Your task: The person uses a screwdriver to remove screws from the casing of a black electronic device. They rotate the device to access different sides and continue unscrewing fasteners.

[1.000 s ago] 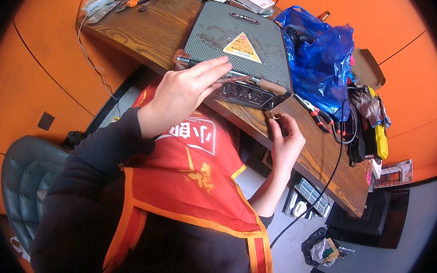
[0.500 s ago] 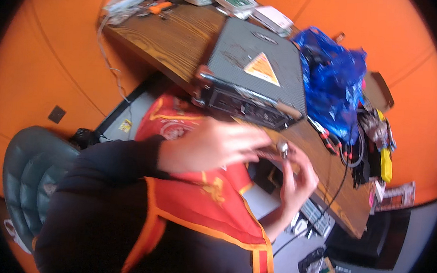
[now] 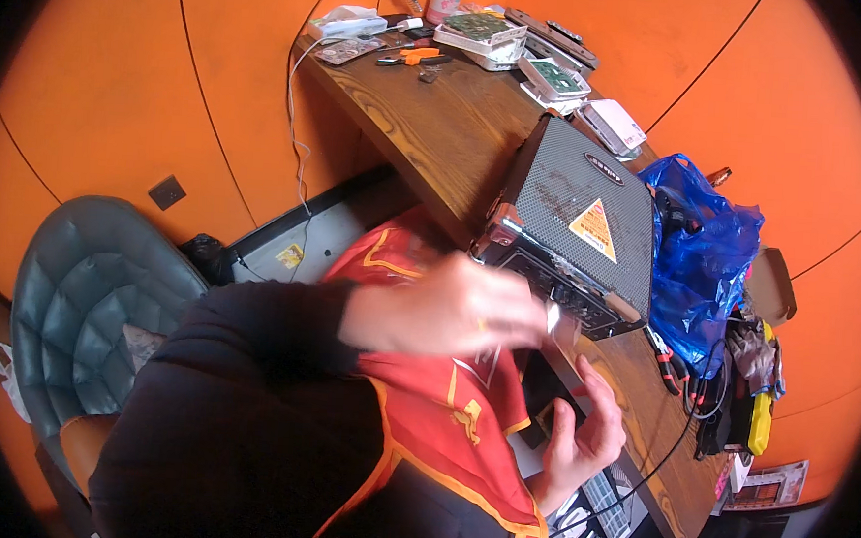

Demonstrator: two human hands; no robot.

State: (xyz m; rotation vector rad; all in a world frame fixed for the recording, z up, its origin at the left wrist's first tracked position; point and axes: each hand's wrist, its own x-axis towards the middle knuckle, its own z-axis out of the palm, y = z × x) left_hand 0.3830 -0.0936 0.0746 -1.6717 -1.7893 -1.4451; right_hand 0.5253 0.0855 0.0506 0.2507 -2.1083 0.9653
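Note:
A boxy speaker (image 3: 568, 194) lies on the table with its dark mesh face up, scuffed and bearing a triangular orange-and-white label. Its side panel of sockets and controls faces me. My left hand (image 3: 443, 309) is just in front of that panel, its fingers closed together and smeared by motion. At their tips shows a small whitish shiny piece (image 3: 553, 318), too blurred to name. My right hand (image 3: 583, 436) is beside the table's near edge, thumb and fingers apart, with nothing seen between them.
A blue plastic bag (image 3: 702, 266) sits behind the speaker. Pliers with red-and-black handles (image 3: 669, 363) and a black cable (image 3: 671, 446) lie to its right. Orange-handled pliers (image 3: 419, 57) and opened white boxes with green circuit boards (image 3: 479, 35) are at the far end. A green padded chair (image 3: 104, 288) stands left.
The view has shifted, so the speaker appears farther right and lower. The small shiny piece was at my right fingertips; now one shows at my left fingertips, and my right fingers have spread.

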